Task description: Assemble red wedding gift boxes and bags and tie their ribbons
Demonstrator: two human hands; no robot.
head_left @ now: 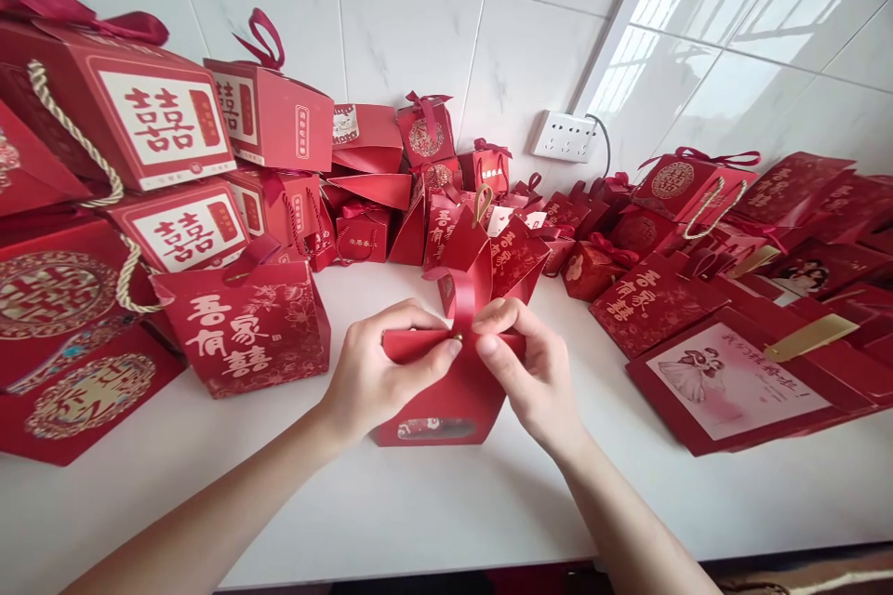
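A red gift box stands upright on the white table in front of me, with a small clear oval window low on its front. A red strap handle loops up from its top edge beside a small brass-coloured stud. My left hand pinches the top left of the box, its thumb on the front by the stud and its fingers behind. My right hand is closed on the top right, thumb and forefinger pressed together beside the strap. The far side of the box is hidden.
Stacked red gift boxes with cord handles rise at the left, near a floral box. More boxes line the tiled wall. At right lies a box with a couple's picture. A white power strip is at the back.
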